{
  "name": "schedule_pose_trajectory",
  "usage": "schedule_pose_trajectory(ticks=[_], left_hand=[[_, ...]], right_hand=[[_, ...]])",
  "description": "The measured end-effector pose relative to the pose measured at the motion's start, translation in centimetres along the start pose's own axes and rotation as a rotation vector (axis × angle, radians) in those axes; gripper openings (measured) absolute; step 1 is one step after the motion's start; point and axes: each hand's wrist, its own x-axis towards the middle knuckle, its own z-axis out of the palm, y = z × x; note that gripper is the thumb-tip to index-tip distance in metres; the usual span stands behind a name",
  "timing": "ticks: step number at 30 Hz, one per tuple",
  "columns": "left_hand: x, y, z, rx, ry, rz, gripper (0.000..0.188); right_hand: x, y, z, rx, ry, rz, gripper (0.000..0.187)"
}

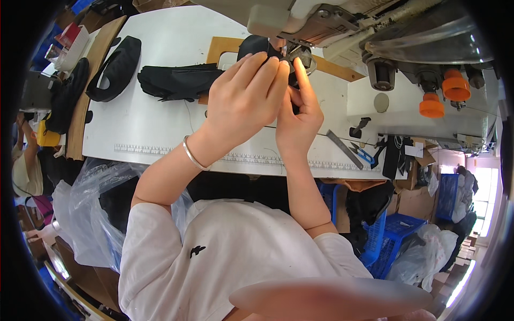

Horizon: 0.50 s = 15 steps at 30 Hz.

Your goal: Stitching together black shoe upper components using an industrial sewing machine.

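Both my hands are raised at the sewing machine (321, 24), close under its needle area. My left hand (243, 99), with a silver bangle at the wrist, has its fingers bent down on a black fabric piece (251, 47). Beside it, my right hand (301, 117) pinches the same fabric from the right, thumb and fingers pointing up toward the machine. Much of the fabric is hidden behind my fingers. Left of my left hand lies a stack of black fabric pieces (176, 81). Farther left is a black looped fabric piece (115, 69).
A printed ruler scale (241, 158) runs along the white table's (166, 37) near edge. Blue-handled thread snips (364, 154) and a metal strip (345, 150) lie at the right. Orange-capped fittings (431, 106) hang above. Blue crates (396, 235) and plastic bags (88, 214) flank me.
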Motion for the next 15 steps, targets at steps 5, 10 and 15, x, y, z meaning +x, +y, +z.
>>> schedule_pose_trajectory(ticks=[5,10,15], left_hand=[[-0.35,-0.09,0.44,0.043,0.025,0.043,0.029],[-0.51,-0.4,0.69,0.057,0.044,0.103,0.03],[-0.25,-1.02,0.73,0.048,0.0,0.131,0.027]], right_hand=[[-0.19,0.31,0.22,-0.079,0.047,0.008,0.057],[-0.25,0.25,0.45,-0.073,0.059,-0.004,0.057],[0.04,-0.24,0.48,0.03,0.032,0.063,0.059]])
